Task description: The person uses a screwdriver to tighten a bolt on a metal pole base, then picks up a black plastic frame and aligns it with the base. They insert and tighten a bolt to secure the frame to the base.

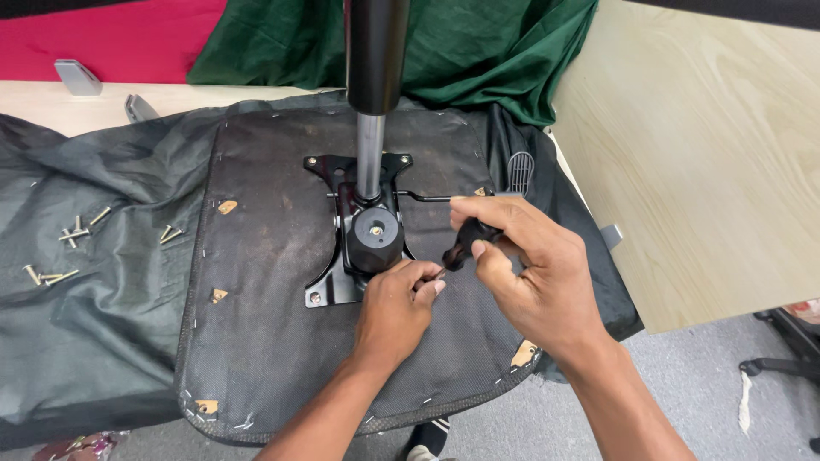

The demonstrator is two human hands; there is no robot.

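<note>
Head view: left hand (400, 294) pinches a bolt (437, 274) at the bracket's (329, 286) five-o'clock corner, mid-seat (273, 341); right hand (521, 265) clamps the screwdriver (465, 243) onto it. Fastening looks underway; next likely calls for steady, straight turning.

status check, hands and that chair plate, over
Left hand pinching at black mounting plate corner. Right hand gripping black-handled tool. Loose screws lying apart, left.

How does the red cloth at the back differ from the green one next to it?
The red cloth lies flat and smooth at the far left; the green cloth is bunched in deep folds toward the middle. The green cloth looks glossy and spills onto the black cover; the red cloth looks matt and stays behind the pale tabletop. Both are plain, single-coloured fabrics.
</note>
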